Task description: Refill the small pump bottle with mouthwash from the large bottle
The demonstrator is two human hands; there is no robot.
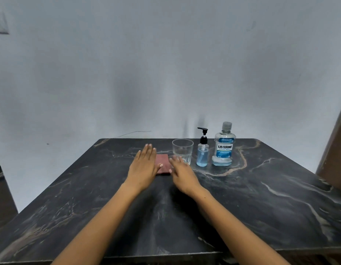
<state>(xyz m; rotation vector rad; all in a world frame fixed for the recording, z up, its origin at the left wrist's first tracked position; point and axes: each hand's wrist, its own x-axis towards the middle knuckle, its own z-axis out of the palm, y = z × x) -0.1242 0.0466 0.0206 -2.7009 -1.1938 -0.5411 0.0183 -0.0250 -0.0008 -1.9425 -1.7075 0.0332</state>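
- We see the small pump bottle standing far right of centre on the table, just right of the right hand and apart from it.
- The large bottle stands just right of the pump bottle, farther from both hands.
- Our left hand lies flat with fingers spread, its thumb over a reddish folded cloth; the right hand is flat and open too, holding nothing.
- A clear tumbler sits between the cloth and the pump bottle, with the right fingertips in front of its base.
- The table is dark, veined stone; both bottles are clear plastic holding blue liquid.
- Both bottles stand upright; the black pump nozzle points left.
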